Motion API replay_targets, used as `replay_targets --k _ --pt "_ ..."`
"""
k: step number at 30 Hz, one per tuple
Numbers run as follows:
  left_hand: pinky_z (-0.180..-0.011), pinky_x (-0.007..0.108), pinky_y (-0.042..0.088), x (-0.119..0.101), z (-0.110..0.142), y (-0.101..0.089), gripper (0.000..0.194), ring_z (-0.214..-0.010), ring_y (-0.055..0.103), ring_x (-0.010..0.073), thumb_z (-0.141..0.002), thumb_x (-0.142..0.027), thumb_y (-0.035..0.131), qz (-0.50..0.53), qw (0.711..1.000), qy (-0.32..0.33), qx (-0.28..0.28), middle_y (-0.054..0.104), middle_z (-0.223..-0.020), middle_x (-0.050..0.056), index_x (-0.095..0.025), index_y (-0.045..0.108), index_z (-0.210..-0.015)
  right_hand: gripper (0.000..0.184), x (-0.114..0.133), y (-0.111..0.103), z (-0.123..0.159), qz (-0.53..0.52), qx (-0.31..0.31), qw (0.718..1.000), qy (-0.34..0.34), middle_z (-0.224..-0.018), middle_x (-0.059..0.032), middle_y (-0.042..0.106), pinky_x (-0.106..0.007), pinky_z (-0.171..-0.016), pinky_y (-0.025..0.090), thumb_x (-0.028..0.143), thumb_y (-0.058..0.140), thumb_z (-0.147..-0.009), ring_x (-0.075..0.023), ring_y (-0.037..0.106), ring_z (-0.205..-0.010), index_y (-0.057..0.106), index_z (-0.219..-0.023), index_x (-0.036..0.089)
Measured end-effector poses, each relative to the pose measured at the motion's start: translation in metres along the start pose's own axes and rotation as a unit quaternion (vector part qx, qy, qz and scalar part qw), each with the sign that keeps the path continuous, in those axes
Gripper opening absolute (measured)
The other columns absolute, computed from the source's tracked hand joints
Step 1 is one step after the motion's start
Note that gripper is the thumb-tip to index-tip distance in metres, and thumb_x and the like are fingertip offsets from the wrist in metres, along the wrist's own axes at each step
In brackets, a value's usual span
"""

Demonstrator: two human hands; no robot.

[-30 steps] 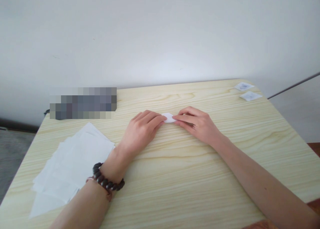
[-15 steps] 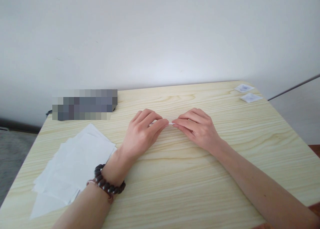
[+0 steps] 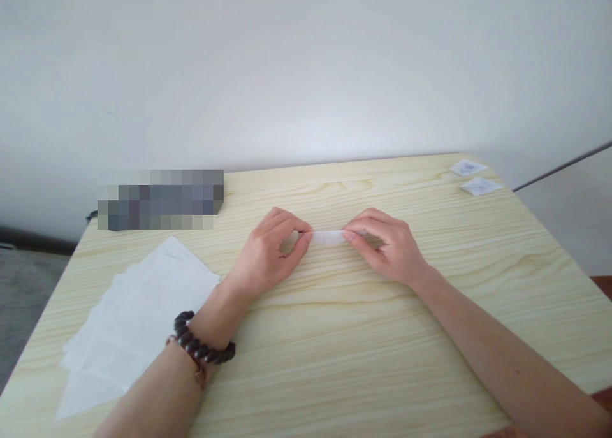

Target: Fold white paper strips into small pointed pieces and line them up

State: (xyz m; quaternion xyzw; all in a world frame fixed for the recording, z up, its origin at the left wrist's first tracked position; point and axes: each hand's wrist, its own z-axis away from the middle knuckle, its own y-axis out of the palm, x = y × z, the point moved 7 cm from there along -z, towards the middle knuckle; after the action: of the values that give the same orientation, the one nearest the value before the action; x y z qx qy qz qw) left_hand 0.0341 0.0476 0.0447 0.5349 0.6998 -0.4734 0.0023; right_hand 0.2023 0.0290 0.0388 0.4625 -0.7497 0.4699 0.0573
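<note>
A narrow folded strip of white paper (image 3: 327,237) stretches between my two hands, just above or on the middle of the table. My left hand (image 3: 273,250) pinches its left end between thumb and fingers. On the other side, my right hand (image 3: 386,243) is closed on the right end the same way. The fingertips cover both ends of the strip. Dark beads circle my left wrist.
White paper sheets (image 3: 143,304) lie in a loose, fanned pile at the left of the wooden table (image 3: 325,361). A pixelated dark object (image 3: 165,201) sits behind them. Two folded white diamond-shaped papers (image 3: 468,167) rest at the far right corner. A wall stands behind.
My hands have moved slightly apart, and the thumbs have shifted lower. More of the folded paper shows between them, its flat face now visible instead of a thin edge.
</note>
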Motion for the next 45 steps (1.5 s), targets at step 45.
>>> replay_targets --k 45 --pt "-0.060 0.027 0.041 0.015 0.004 0.001 0.029 -0.066 0.051 0.0132 -0.092 -0.025 0.047 0.169 0.970 -0.142 0.098 0.054 -0.071 0.002 -0.016 0.060 -0.067 0.020 -0.035 0.002 0.010 -0.198 0.071 0.957 0.202 -0.069 -0.0016 0.066 -0.024 -0.055 0.043 0.015 0.048 -0.081 -0.0126 0.057 -0.061 0.068 -0.079 0.017"
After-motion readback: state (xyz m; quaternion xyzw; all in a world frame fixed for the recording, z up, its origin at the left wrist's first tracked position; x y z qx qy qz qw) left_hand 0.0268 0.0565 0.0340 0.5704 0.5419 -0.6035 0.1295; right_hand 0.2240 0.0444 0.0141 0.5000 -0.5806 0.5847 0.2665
